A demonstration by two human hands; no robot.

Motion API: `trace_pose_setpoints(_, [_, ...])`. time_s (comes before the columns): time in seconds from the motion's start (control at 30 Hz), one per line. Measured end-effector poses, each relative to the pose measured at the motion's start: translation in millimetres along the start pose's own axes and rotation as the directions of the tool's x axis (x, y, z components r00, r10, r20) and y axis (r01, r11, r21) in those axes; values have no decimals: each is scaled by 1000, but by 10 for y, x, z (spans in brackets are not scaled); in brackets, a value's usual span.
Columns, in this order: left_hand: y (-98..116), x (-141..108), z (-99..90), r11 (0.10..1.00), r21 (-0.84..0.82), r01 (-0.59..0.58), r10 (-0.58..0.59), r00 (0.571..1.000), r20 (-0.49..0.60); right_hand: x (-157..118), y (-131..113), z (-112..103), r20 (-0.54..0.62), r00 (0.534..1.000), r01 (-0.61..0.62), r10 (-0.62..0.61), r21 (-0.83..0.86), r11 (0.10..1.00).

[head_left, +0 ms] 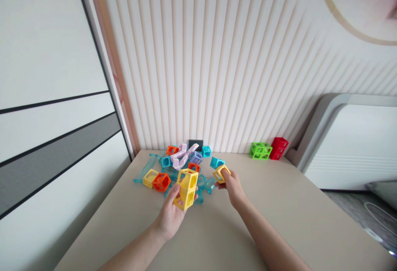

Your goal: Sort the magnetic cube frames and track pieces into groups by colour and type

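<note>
My left hand (170, 219) holds a tall yellow plastic block with open sides (186, 187), made like two cubes, one on top of the other. My thumb is on one side and my fingertips show on the other. My right hand (232, 185) pinches a small yellow plastic cube with open sides (221, 167). Both are up over the middle of the table (288, 205), well apart.

I think they are light and stiff, because they look like thin plastic bars with holes. They may be a bit slippery on the smooth parts. The bars at the corners look best to hold, and a hard squeeze could bend them.

Behind my left hand, toward the back left corner, is a messy heap: see-through teal plastic pieces (204, 184), a pale purple plastic piece (180, 161) and an orange plastic cube (161, 182). I could bump those. A blue plastic cube (217, 162) is just behind the one in my right hand.

The back edge is by the white ribbed wall (217, 76). Near the back right corner are a green open block (260, 151) and a red open block (279, 148). My right hand has room to move toward the right edge.
</note>
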State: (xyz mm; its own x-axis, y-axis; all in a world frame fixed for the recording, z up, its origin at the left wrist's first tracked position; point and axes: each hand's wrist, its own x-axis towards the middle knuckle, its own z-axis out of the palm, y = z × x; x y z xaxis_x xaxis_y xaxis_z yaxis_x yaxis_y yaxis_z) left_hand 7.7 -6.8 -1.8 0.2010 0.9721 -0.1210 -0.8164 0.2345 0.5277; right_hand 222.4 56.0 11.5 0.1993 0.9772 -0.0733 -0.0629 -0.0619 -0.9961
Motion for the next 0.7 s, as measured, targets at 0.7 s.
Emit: trace_pose_setpoints(0.7, [-2, -4, 67, 992, 116, -53, 38, 992, 122, -71, 32, 114, 88, 996, 36, -33, -29, 999])
